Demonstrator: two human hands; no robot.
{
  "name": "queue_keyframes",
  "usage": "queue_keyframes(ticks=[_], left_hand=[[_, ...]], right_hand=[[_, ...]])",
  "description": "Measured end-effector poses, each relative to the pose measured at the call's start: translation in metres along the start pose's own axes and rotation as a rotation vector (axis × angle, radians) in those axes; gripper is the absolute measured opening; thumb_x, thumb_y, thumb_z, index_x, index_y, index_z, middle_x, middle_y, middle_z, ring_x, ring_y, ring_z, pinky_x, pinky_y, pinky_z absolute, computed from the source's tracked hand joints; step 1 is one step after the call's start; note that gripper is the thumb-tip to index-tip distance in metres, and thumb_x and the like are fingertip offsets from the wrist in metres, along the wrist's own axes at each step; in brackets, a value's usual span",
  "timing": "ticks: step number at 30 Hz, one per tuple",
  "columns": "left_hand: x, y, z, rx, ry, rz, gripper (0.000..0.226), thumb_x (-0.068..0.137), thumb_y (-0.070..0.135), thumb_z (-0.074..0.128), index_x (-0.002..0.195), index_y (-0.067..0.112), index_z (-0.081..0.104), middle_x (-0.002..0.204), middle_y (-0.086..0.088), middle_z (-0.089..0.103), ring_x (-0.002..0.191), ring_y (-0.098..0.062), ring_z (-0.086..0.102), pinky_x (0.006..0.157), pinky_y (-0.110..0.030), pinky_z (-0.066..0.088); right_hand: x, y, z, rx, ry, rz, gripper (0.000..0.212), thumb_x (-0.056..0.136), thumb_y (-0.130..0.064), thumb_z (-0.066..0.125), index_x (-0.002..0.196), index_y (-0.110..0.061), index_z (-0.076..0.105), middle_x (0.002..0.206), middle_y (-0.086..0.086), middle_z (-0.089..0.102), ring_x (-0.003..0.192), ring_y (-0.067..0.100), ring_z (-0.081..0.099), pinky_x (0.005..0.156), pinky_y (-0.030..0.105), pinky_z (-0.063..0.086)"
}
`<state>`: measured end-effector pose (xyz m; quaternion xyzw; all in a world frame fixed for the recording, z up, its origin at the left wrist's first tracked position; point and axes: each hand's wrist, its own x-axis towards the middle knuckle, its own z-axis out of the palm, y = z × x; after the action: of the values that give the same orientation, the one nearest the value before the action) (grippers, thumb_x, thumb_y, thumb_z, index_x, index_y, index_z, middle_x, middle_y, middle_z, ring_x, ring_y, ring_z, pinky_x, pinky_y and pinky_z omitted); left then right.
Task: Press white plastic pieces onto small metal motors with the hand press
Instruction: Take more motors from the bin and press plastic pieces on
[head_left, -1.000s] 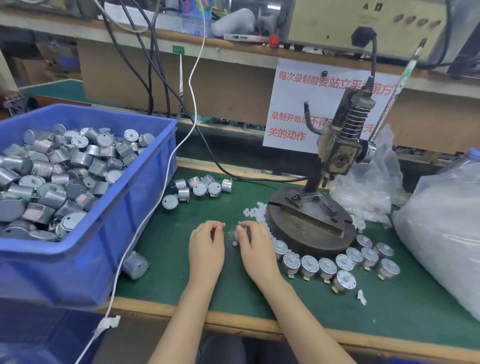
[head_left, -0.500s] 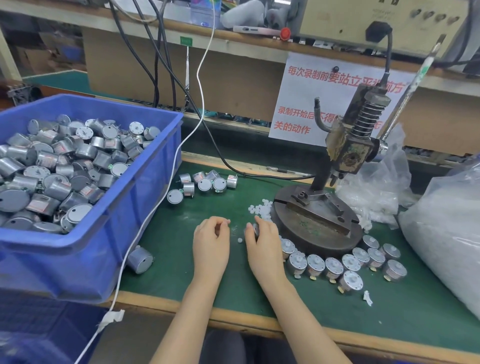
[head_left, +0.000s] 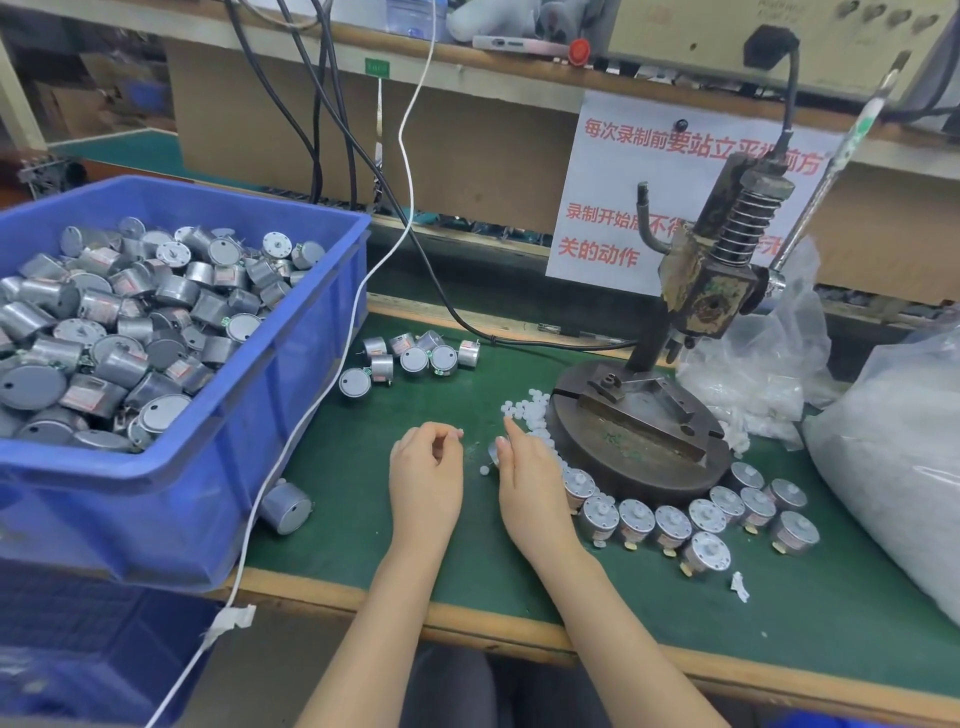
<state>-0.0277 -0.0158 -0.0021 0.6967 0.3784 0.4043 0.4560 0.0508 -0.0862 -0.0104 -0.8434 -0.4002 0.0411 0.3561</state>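
Green bench (head_left: 831, 623): blue bin (head_left: 171, 509) left, hand press (head_left: 639, 431) right, loose motors (head_left: 415, 358), white pieces (head_left: 530, 410), plastic bags (head_left: 893, 467).

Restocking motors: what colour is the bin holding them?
Blue bin, clearest in the head view, left of the hands.

A single wide-angle view is being taken from the head, aimed forward and down at the bench (head_left: 343, 530) from close above; the hand press (head_left: 711, 280) is being framed right, the blue bin (head_left: 171, 499) left
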Motion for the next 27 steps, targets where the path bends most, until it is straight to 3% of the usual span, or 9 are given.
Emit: queue_keyframes(ticks=[6,15,27], left_hand=[[0.0007,-0.0008,0.0007,0.005,-0.001,-0.001,0.015,0.090,0.006,0.051,0.086,0.007,0.066,0.086,-0.001,0.060,0.091,-0.025,0.054,0.077,-0.027,0.039],[0.0015,-0.0017,0.0017,0.015,-0.001,0.007,0.015,0.090,0.006,0.051,0.086,0.008,0.066,0.085,0.001,0.059,0.090,-0.025,0.054,0.077,-0.027,0.038],[0.0019,-0.0024,0.0016,0.020,-0.006,0.013,0.016,0.090,0.006,0.051,0.085,0.009,0.066,0.086,0.002,0.059,0.091,-0.025,0.053,0.076,-0.027,0.038]], right_hand=[[0.0003,0.0009,0.0015,-0.042,-0.022,0.002,0.042,0.102,-0.024,0.029,0.142,-0.011,0.034,0.119,0.012,0.051,0.115,0.026,0.041,0.096,0.029,0.026],[0.0012,0.0010,0.0033,-0.083,-0.033,-0.004,0.044,0.102,-0.025,0.029,0.144,-0.012,0.031,0.120,0.014,0.049,0.116,0.028,0.039,0.095,0.028,0.024],[-0.0002,0.0000,0.0042,-0.096,-0.034,-0.012,0.046,0.102,-0.027,0.030,0.146,-0.016,0.028,0.115,0.013,0.047,0.113,0.027,0.038,0.083,0.022,0.022]])
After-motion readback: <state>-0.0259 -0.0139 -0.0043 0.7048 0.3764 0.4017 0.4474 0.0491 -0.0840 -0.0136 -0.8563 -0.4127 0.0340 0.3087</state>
